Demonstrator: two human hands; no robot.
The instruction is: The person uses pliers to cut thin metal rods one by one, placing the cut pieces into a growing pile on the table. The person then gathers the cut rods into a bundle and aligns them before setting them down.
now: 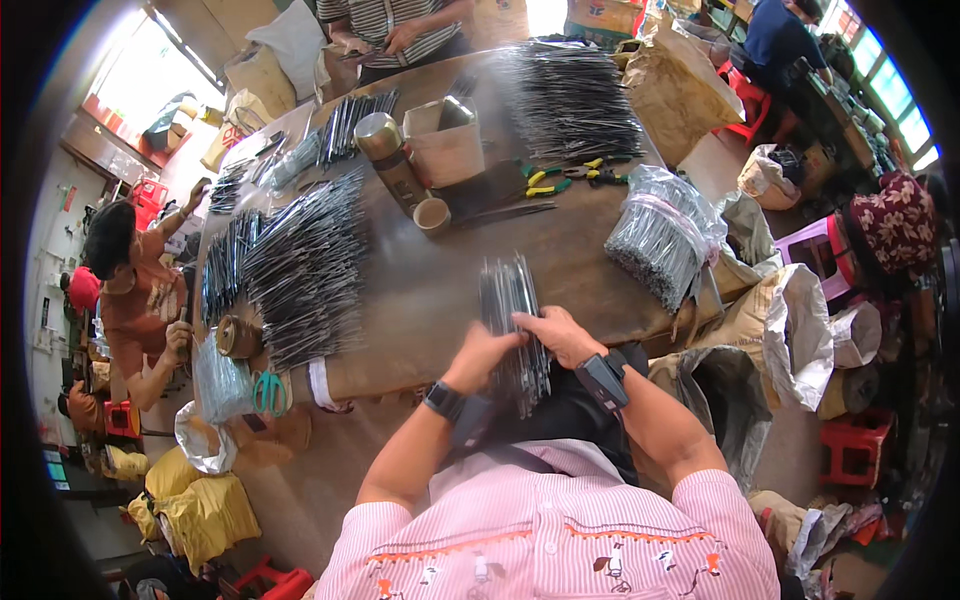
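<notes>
Near the table's front edge, my two hands grip a bundle of thin dark metal rods, held roughly upright with the lower ends over my lap. My left hand is closed around the bundle's left side, slightly blurred by motion. On the other side, my right hand closes on it with the thumb across the rods. More such rods lie in a wide pile to the left and another pile at the far right. A plastic-wrapped bundle of rods rests at the table's right edge.
Beyond my hands stand a thermos, a paper cup and a plastic tub. Yellow-handled pliers lie farther right. Green-handled scissors sit at the left corner. Open sacks crowd the right side. Co-workers sit left and opposite.
</notes>
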